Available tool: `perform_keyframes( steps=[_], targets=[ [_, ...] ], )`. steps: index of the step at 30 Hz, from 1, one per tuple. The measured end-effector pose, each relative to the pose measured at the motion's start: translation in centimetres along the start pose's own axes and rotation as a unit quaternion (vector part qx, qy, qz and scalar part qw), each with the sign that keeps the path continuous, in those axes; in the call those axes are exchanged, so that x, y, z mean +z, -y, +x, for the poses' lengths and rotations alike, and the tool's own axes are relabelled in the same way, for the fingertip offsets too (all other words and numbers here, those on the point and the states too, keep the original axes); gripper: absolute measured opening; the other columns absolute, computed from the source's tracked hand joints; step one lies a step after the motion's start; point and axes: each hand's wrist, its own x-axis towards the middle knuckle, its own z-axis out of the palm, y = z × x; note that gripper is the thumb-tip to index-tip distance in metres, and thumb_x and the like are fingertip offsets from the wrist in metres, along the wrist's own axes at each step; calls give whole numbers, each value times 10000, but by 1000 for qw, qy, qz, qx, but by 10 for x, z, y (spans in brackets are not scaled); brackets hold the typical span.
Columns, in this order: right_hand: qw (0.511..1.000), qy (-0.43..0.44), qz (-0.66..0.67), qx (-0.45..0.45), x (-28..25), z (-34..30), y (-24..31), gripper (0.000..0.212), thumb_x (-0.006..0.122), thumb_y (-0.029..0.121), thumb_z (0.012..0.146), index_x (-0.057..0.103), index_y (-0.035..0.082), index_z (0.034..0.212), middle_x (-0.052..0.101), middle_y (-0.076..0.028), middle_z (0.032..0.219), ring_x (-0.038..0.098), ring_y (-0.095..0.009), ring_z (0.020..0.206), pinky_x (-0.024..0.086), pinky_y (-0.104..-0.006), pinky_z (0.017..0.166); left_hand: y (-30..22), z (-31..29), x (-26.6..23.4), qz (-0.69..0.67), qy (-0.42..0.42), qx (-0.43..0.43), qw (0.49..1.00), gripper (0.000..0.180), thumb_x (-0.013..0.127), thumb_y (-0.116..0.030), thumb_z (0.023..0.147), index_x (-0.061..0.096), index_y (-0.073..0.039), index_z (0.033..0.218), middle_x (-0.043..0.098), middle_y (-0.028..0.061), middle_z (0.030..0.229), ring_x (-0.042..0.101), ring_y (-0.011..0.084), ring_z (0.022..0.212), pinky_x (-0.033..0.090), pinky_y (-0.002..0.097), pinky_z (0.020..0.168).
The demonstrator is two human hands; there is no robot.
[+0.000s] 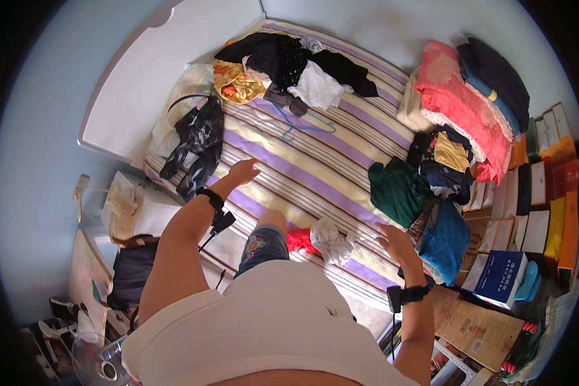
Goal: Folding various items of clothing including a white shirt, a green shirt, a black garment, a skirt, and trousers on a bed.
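Note:
Over the striped bed sheet [289,161], my left hand [243,172] hovers with its fingers stretched out and nothing in them. A black shiny garment or bag [199,138] lies just beyond it on the left. My right hand [397,244] is also empty, fingers apart, close to a dark green garment [397,192] and a blue garment [445,238]. Between my hands, near the bed's front edge, lie a red cloth [300,241] and a crumpled whitish garment [331,241]. Farther back a blue clothes hanger [302,127] rests on the sheet.
Black clothes [270,58], a white garment [316,85] and a gold-orange cloth [238,83] are heaped at the far side. Folded pink bedding [453,96] and dark clothes [441,170] pile up at right. Boxes [498,276] line the right wall; a white cabinet [141,199] stands left.

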Motion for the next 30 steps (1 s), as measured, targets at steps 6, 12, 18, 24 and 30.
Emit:
perform_keyframes(
  steps=[6,12,18,24,30],
  targets=[
    [993,-27,26,115,27,30,-30,464,617,205,792,484,105,1225,576,-176,1079,537,-333,1012,435,-409,847,30,173,2,104,73,16,992,491,591,-328,788,496,-90,1207,597,150,1087,547,329,1029,437,424,875],
    [959,71,56,269,93,38,-41,473,635,244,777,504,108,1211,588,-154,1050,551,-318,982,440,-399,845,57,333,42,178,48,54,981,608,628,-250,754,387,-77,1284,458,241,1220,566,374,978,484,424,791],
    [910,158,170,344,144,46,9,464,610,263,803,500,97,1222,592,-144,1054,557,-308,983,438,-383,854,74,442,73,177,2,31,984,732,592,-130,737,244,-185,1379,240,224,1392,575,388,940,491,443,778],
    [899,250,174,315,178,63,22,441,573,283,824,507,93,1217,597,-155,1030,564,-300,967,443,-382,837,126,503,75,307,-93,39,946,498,556,-110,750,419,-170,1225,438,198,1253,615,339,841,508,416,707],
    [912,178,188,318,171,80,28,427,587,255,814,513,97,1203,598,-142,1027,560,-298,969,442,-380,839,110,447,83,112,35,86,989,218,537,-255,756,618,-84,864,628,168,852,599,356,819,482,453,715]
  ],
)
